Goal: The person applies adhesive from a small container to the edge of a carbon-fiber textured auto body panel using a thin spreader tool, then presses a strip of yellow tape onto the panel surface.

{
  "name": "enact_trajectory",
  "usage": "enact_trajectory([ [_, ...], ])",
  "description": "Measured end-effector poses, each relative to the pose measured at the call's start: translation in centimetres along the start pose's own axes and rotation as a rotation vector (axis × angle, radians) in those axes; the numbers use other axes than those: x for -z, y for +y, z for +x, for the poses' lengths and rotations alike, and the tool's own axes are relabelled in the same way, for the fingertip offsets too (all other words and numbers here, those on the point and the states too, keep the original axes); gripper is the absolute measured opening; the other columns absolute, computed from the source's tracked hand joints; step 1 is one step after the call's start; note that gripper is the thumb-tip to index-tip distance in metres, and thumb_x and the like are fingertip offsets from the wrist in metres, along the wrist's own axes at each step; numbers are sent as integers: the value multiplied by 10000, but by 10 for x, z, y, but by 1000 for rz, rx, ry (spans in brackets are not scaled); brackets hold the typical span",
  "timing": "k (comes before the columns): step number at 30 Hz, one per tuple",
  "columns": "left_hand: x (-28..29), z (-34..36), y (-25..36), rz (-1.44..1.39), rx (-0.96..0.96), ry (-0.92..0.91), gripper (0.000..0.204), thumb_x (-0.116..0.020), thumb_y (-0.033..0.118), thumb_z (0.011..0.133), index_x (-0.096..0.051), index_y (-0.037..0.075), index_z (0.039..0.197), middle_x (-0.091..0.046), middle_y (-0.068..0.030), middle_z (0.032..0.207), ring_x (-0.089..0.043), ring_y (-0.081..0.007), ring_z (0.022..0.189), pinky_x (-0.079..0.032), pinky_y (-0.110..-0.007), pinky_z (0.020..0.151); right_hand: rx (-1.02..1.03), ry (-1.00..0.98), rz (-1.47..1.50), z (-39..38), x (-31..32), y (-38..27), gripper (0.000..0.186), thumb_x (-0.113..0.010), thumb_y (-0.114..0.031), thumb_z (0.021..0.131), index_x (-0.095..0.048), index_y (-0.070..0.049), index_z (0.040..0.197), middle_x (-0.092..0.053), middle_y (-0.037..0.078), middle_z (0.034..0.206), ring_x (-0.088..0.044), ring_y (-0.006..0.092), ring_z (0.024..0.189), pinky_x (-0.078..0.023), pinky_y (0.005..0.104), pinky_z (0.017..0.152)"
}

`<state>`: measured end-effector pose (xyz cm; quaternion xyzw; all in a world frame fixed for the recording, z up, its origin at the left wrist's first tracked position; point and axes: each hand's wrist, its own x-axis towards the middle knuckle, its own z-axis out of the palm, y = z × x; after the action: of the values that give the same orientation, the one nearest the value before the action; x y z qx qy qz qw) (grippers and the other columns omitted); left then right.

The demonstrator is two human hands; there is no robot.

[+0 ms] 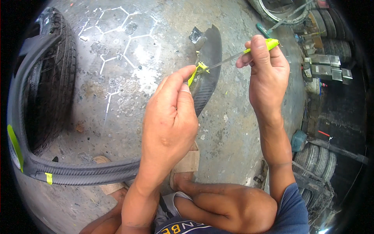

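My left hand (169, 111) is closed in a pinch on a crumpled yellow-green tape scrap (192, 79). My right hand (269, 70), up and to the right, grips a thin blade-like tool (233, 57) by its yellow-green end (272, 43). Its slim greyish length slants down toward the left fingertips, where the tip meets more yellow-green bits (203, 67). Whether it cuts or only touches them, I cannot tell. Below both hands lies a long curved black trim piece (89, 172) with a carbon-fibre pattern, partly hidden by my left hand and arm.
Yellow-green pieces (48, 178) stick to the trim. A tire (54, 82) stands at the left inside its curve. Stacked tires (313, 158), metal boxes (326, 66) and a wheel rim (280, 11) line the right side. The concrete floor (230, 128) carries white hexagon lines.
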<state>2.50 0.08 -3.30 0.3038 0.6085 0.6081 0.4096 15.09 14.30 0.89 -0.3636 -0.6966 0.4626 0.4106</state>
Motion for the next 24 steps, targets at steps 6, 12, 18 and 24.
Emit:
enact_trajectory([
  [6,0,1,-5,15,-82,15,298,-469,31,967,-619,-40,1214,-660,-205,1032,-653,-258,905,-500,-352,827,-138,20,210,-1,18,2,325,-578,-347,1037,-656,-33,1010,-624,20,782,-587,133,715,-473,278,695],
  [12,1,-1,-2,-22,-21,-13,310,-449,47,1000,-618,-33,1247,-680,-140,1088,-636,-193,982,-491,-317,886,-324,11,599,-12,36,6,296,-606,-360,1019,-676,-75,981,-650,7,788,-607,129,744,-469,306,706],
  [18,1,-2,2,-79,94,9,328,-484,96,1030,-620,-10,1310,-548,44,899,-438,-29,767,-308,-190,678,-439,134,680,-46,89,57,226,-623,-294,1007,-682,-75,1011,-667,-1,879,-601,113,752,-475,321,727],
  [24,0,3,-1,-30,-22,6,320,-492,81,1030,-623,-47,1292,-656,-89,1207,-576,-136,1126,-398,-265,1036,-477,110,33,-93,112,136,245,-619,-234,1011,-648,-17,1121,-677,56,953,-632,131,796,-505,278,778],
])
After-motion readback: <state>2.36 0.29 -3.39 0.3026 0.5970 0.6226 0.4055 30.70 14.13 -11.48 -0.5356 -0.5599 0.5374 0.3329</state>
